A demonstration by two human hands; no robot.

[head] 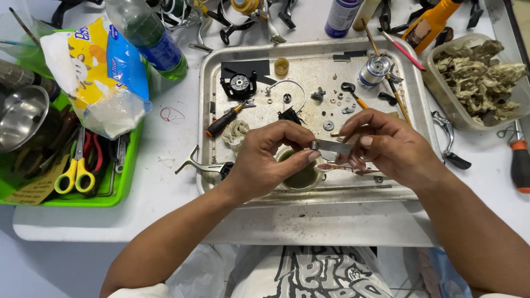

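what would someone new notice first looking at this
Both hands meet mid-frame over a metal tray strewn with small reel parts: the left hand and right hand pinch a slim grey metal piece between them. At far left, yellow-handled scissors lie in a green tray.

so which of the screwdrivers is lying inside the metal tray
The small screwdriver with the black and orange handle, left of the left hand. The other orange-handled one lies on the table outside the metal tray, at the far right.
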